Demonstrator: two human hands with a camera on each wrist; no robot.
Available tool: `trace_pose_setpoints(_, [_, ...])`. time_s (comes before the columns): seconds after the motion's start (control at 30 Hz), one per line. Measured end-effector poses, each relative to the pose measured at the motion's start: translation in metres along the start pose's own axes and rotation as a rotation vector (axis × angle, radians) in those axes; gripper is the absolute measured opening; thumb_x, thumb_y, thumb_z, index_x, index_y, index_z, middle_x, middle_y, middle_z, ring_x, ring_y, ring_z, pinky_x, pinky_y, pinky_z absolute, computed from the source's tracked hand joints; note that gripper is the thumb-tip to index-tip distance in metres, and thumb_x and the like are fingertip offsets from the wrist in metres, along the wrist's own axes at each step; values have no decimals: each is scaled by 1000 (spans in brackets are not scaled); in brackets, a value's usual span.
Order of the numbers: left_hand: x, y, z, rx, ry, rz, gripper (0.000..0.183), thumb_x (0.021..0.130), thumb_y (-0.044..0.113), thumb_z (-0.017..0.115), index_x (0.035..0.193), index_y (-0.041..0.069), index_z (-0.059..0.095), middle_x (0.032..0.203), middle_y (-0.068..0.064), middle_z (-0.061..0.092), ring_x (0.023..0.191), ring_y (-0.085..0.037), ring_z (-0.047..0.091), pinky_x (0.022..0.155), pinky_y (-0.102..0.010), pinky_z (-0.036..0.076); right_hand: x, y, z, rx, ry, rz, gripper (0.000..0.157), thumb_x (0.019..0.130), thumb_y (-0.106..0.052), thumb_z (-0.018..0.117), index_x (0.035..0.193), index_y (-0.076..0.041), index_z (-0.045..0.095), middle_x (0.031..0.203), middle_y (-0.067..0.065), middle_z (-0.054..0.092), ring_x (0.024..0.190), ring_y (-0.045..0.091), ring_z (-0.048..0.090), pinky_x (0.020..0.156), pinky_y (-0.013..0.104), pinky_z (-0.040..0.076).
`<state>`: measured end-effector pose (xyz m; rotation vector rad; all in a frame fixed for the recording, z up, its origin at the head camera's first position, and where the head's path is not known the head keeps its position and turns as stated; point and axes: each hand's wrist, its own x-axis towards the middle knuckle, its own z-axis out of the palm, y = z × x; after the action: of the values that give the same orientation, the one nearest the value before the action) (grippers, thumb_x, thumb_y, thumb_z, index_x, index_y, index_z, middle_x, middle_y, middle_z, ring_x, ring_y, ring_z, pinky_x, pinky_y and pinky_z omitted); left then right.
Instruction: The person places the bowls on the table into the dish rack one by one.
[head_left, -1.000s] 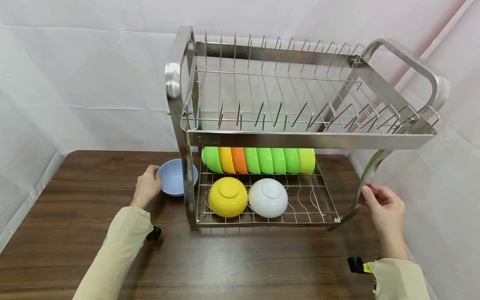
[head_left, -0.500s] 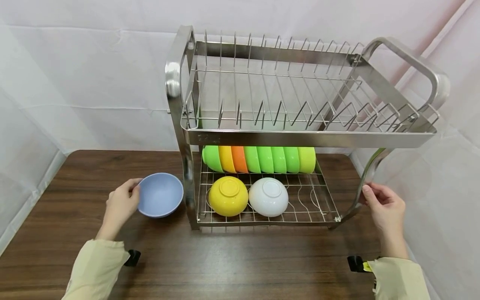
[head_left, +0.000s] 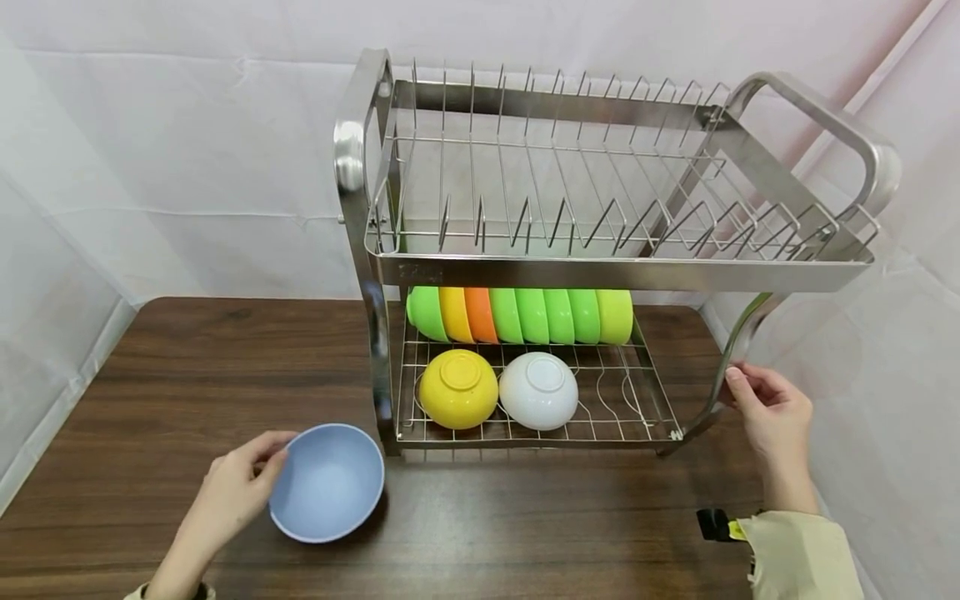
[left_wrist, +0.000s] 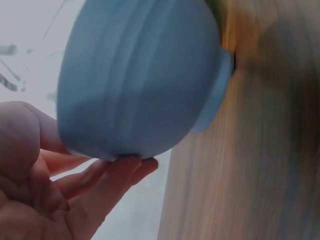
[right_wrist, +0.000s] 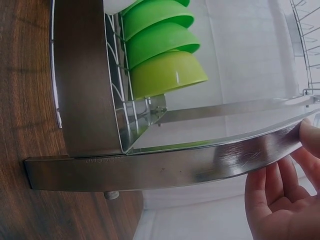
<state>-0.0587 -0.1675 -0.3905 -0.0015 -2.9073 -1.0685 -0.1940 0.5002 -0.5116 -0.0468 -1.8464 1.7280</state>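
Observation:
A light blue bowl (head_left: pixel 327 482) is upright in front of the rack's left side, its inside facing up. My left hand (head_left: pixel 231 493) pinches the bowl's left rim between thumb and fingers. The left wrist view shows the bowl's ridged outer wall (left_wrist: pixel 135 75), with fingertips (left_wrist: pixel 127 165) against it. Its foot is close to the tabletop; whether they touch I cannot tell. On the far side, my right hand (head_left: pixel 776 421) holds the right front leg of a two-tier metal dish rack (head_left: pixel 622 273). In the right wrist view, thumb and fingers close around that leg (right_wrist: pixel 220 162).
A yellow bowl (head_left: pixel 459 392) and a white bowl (head_left: pixel 538 393) lie upside down on the rack's lower tier. Behind them, several green, yellow and orange bowls (head_left: pixel 532 317) stand on edge in a row. The wooden table (head_left: pixel 525 525) meets white sheeting (head_left: pixel 187 167) behind.
My left hand has brought the blue bowl from beside the rack's left leg, first leftward, then toward me. The right hand keeps its hold on the rack leg.

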Motion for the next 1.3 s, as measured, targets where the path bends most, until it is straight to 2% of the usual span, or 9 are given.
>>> trace_pose_setpoints(0.13, [-10, 12, 9, -62, -53, -3, 20, 86, 4, 57, 105, 6, 64, 87, -9, 67, 73, -19, 64, 57, -25, 48, -2, -10, 7, 44, -30, -45, 27, 76, 1, 69, 100, 11, 63, 84, 13, 69, 62, 16, 66, 53, 25, 51])
trace_pose_setpoints(0.23, [-15, 23, 18, -120, -74, 27, 18, 85, 3, 58, 101, 7, 65, 83, -5, 67, 69, -13, 63, 58, -22, 48, -16, -54, 31, 81, -32, -45, 19, 78, 5, 65, 96, 10, 65, 79, 8, 70, 60, 12, 65, 52, 20, 51])
trace_pose_setpoints(0.43, [-18, 37, 40, -223, -142, 144, 16, 86, 6, 58, 100, 8, 64, 80, -1, 67, 65, -5, 60, 58, -21, 48, -70, -174, 103, -424, 154, -38, 27, 83, -4, 61, 109, 1, 64, 86, -23, 56, 74, -10, 55, 67, 6, 44])
trace_pose_setpoints(0.53, [-16, 43, 50, -250, -185, 188, 17, 87, 8, 57, 102, 7, 64, 80, -1, 66, 63, -4, 58, 57, -20, 47, -94, -199, 125, -517, 148, -209, 35, 81, -2, 62, 116, 4, 59, 103, -19, 53, 93, -7, 49, 81, 7, 39])
trace_pose_setpoints(0.63, [-15, 51, 58, -264, -209, 205, 18, 87, 10, 57, 103, 7, 65, 80, -1, 66, 62, -2, 57, 56, -20, 46, -119, -218, 149, -438, 9, -471, 32, 83, -7, 63, 109, 10, 59, 110, 4, 61, 106, 2, 50, 91, 16, 38])
trace_pose_setpoints(0.73, [-13, 61, 66, -262, -208, 215, 20, 87, 10, 56, 105, 9, 66, 83, -3, 67, 62, -1, 56, 55, -19, 45, -148, -230, 175, -310, -272, -710, 38, 87, -19, 60, 106, 15, 57, 112, 19, 60, 112, 11, 51, 97, 22, 37])
trace_pose_setpoints(1.0, [-1, 83, 81, -253, -206, 277, 23, 88, 11, 54, 109, 12, 66, 93, -4, 68, 63, -3, 56, 55, -19, 43, -214, -225, 203, -356, -909, -837, 40, 91, -28, 53, 119, 1, 56, 112, 6, 60, 103, 17, 54, 101, 24, 32])
trace_pose_setpoints(1.13, [1, 89, 83, -272, -214, 297, 24, 89, 11, 54, 109, 13, 66, 94, -3, 68, 64, -5, 58, 56, -19, 44, -229, -218, 206, -463, -1042, -867, 31, 90, -32, 54, 115, -14, 61, 98, -9, 62, 93, 5, 54, 90, 28, 40])
trace_pose_setpoints(1.3, [3, 93, 82, -281, -242, 310, 24, 89, 11, 53, 110, 13, 66, 95, -3, 68, 67, -7, 60, 56, -19, 45, -231, -213, 208, -498, -986, -953, 17, 86, -34, 57, 97, -25, 66, 81, -17, 61, 79, 0, 51, 82, 24, 39])
